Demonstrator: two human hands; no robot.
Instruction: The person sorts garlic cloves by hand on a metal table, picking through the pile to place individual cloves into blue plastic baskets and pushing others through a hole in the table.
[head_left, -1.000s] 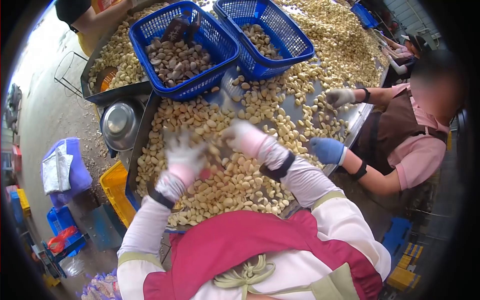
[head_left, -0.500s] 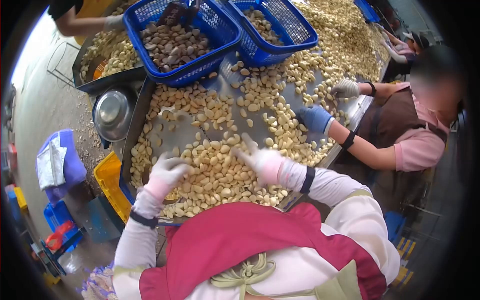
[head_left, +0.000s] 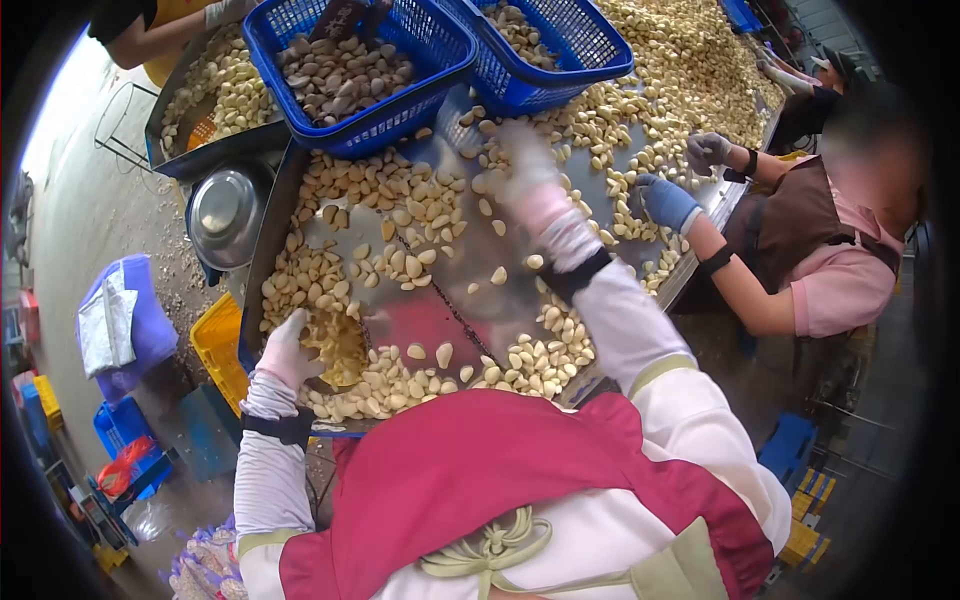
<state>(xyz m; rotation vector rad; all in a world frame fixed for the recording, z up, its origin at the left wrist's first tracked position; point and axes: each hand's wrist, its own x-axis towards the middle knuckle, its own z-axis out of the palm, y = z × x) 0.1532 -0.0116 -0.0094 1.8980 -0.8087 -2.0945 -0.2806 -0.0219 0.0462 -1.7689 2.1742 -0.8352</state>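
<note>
Pale peeled garlic cloves (head_left: 395, 385) lie scattered over a metal sorting table (head_left: 470, 255) in front of me. My left hand (head_left: 290, 352), in a white glove, is at the table's left edge against a pile of cloves, its thumb apart from the fingers. Cloves beside it are smeared by motion. My right hand (head_left: 528, 172), also gloved, reaches far across the table over cloves just below the blue baskets. Motion blurs its fingers, so whether it holds anything is hidden.
A blue basket (head_left: 360, 135) of darker cloves and a second blue basket (head_left: 555, 90) stand at the far side. A co-worker's blue-gloved hand (head_left: 668, 203) is at the right edge. A metal bowl (head_left: 222, 205) and a yellow crate (head_left: 218, 350) stand left.
My right hand has moved away from me toward the baskets. My left hand has shifted left and slightly nearer me. The central pile has parted, baring metal. The co-worker's hands have moved right.
</note>
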